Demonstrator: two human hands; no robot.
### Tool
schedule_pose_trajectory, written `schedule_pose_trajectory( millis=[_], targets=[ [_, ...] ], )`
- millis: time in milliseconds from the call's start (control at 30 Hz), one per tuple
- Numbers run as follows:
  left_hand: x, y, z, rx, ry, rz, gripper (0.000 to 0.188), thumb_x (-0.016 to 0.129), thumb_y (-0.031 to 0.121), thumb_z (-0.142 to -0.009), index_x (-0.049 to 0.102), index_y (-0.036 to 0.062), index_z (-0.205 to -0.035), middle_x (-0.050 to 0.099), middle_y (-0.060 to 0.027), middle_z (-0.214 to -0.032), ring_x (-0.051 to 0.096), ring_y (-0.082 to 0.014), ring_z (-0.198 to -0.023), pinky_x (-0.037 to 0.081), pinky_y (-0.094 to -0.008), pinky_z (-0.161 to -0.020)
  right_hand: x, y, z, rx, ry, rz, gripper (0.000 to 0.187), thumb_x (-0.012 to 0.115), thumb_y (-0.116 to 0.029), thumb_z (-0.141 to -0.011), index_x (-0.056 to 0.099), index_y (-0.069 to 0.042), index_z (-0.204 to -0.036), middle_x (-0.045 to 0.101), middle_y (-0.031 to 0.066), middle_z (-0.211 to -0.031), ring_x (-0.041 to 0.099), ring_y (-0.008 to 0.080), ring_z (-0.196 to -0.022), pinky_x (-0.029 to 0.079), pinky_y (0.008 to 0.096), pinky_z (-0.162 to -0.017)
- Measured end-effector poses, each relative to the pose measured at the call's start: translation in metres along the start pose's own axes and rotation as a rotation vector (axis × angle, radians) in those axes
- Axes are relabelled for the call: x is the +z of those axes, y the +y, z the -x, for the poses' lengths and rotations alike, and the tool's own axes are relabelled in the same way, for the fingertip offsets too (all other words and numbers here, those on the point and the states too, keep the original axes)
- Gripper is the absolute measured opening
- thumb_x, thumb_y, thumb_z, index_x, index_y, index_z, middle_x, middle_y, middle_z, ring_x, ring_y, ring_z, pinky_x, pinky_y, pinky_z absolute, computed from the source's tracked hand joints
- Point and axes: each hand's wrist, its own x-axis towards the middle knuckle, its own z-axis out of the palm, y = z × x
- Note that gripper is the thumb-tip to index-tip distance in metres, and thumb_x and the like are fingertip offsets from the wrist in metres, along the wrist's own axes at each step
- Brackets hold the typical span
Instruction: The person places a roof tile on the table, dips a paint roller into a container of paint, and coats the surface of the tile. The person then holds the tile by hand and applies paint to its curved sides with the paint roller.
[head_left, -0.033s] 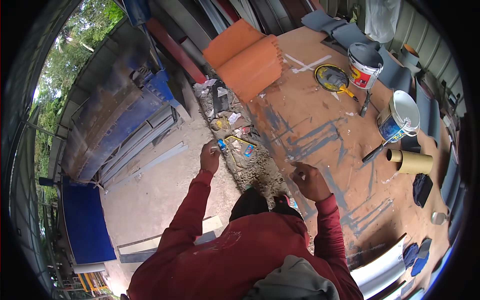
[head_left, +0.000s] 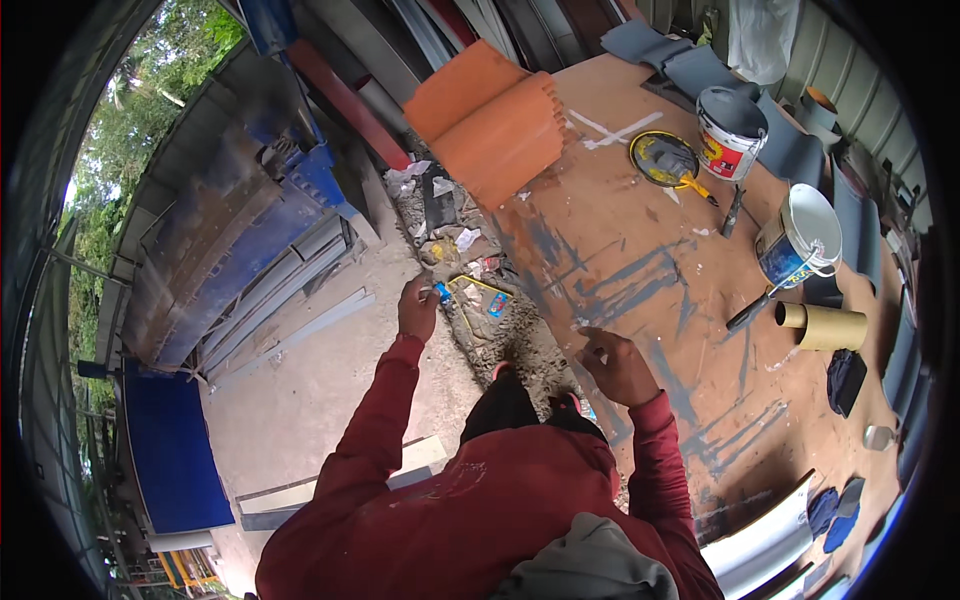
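From here: blue scrap [head_left: 443, 292] just right of left hand [head_left: 418, 308], the nearer one; long axis roughly fore-and-aft. Left fingers curled, grip unclear; right hand [head_left: 617, 366] half-open, near brown board [head_left: 620, 210].

Left hand [head_left: 418, 308] beside littered strip [head_left: 488, 340], right hand [head_left: 620, 368] over grey-streaked brown surface [head_left: 715, 320], orange sheet [head_left: 490, 125], blue-and-white bucket [head_left: 783, 252]

Left hand [head_left: 417, 307] farther forward and curled, right hand [head_left: 618, 368] loosely bent, index finger [head_left: 600, 334] outstretched, forearms [head_left: 372, 412] apart

two buckets [head_left: 725, 152] [head_left: 780, 250], one round yellow-rimmed lid [head_left: 665, 158], one gold roll [head_left: 838, 328], one brown tabletop [head_left: 620, 222].
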Motion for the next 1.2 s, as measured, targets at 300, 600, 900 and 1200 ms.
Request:
schedule_pose_trajectory(
  millis=[300, 600, 900, 1200],
  targets=[
    [-0.018, 0.028, -0.313, 0.289, 0.101, -0.086, 0.049, 0.071, 0.023, -0.090, 0.058, -0.0026, -0.129, 0.067, -0.0169, -0.115, 0.068, -0.0265, -0.101, 0.052, -0.0374, -0.088, 0.057, 0.026, -0.143, 0.224, 0.121, -0.272, 0.055, 0.069, -0.025, -0.095, 0.052, 0.001, -0.140, 0.072, 0.0156, -0.093, 0.072, 0.0256, -0.085, 0.055, 0.0372, -0.080],
    [0.028, 0.035, -0.567, 0.499, 0.025, -0.497, 0.049, 0.073, 0.029, -0.087, 0.061, -0.0003, -0.123, 0.062, -0.0237, -0.122, 0.060, -0.0429, -0.114, 0.049, -0.0478, -0.094, 0.096, -0.018, -0.393, 0.387, 0.370, -0.531, 0.087, 0.071, -0.041, -0.094, 0.027, 0.006, -0.152, 0.067, 0.0269, -0.110, 0.071, 0.0333, -0.094, 0.056, 0.0390, -0.083],
    [0.056, 0.029, -0.605, 0.384, -0.136, -0.308, 0.030, 0.074, 0.030, -0.087, 0.072, 0.0019, -0.098, 0.071, -0.0207, -0.095, 0.068, -0.0410, -0.090, 0.052, -0.0461, -0.078, 0.107, -0.031, -0.443, 0.585, 0.563, -0.242, 0.119, 0.084, -0.055, -0.074, 0.018, 0.008, -0.151, 0.054, 0.0380, -0.134, 0.059, 0.0481, -0.122, 0.048, 0.0478, -0.105],
    [-0.003, 0.139, -0.498, 0.528, 0.055, -0.175, 0.045, 0.073, 0.036, -0.092, 0.060, -0.0059, -0.100, 0.064, -0.0181, -0.086, 0.062, -0.0299, -0.076, 0.050, -0.0401, -0.073, 0.110, -0.018, -0.366, 0.333, 0.751, -0.307, 0.119, 0.091, -0.050, -0.068, 0.023, 0.003, -0.151, 0.060, 0.0342, -0.127, 0.063, 0.0446, -0.117, 0.051, 0.0479, -0.099]
  ],
)
